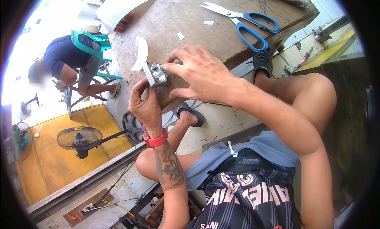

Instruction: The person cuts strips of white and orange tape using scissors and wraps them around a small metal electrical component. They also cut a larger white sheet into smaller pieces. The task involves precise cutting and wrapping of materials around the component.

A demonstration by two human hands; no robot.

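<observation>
A small grey metal block [159,81] with rounded, lobed parts on top sits at the near edge of the wooden table [162,31]. My left hand [146,106] pinches its near left side between thumb and fingers. My right hand [200,72] reaches over from the right, fingers bent and thumb held apart. Its index fingertip is at the lobed parts, seemingly touching them. A curved white strip [141,54] lies against the far side of the block; whether it passes inside the block is hidden.
Large scissors [247,25] with blue handles lie half spread on the table's right. White scraps [181,36] and a rolled white sheet [122,9] lie farther back. To the left are a standing fan [80,140] and a person [65,56] seated on a green chair.
</observation>
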